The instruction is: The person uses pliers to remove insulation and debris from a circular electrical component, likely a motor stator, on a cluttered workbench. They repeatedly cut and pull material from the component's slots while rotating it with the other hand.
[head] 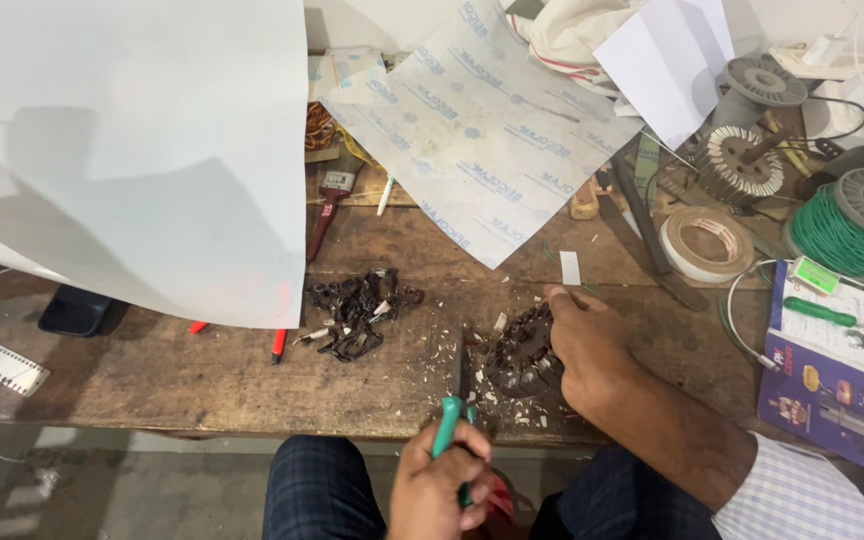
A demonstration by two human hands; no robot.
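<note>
My right hand (585,340) rests on a dark round motor stator (520,352) lying on the wooden workbench (202,370), fingers spread over its right side. At the bench's front edge, my left hand (439,488) is closed around a green-handled tool (446,425). The tool's blade (460,365) points up toward the stator's left side. Pale scraps and chips lie scattered around the stator. A heap of blackened, burnt wire and debris (357,310) sits to the left of it.
Large white sheets (152,150) and printed film (472,130) cover the bench's back left. A tape roll (707,242), a green wire spool (847,225), another stator (742,160), a brush (330,200), a booklet (837,390) and red pens (278,345) lie around.
</note>
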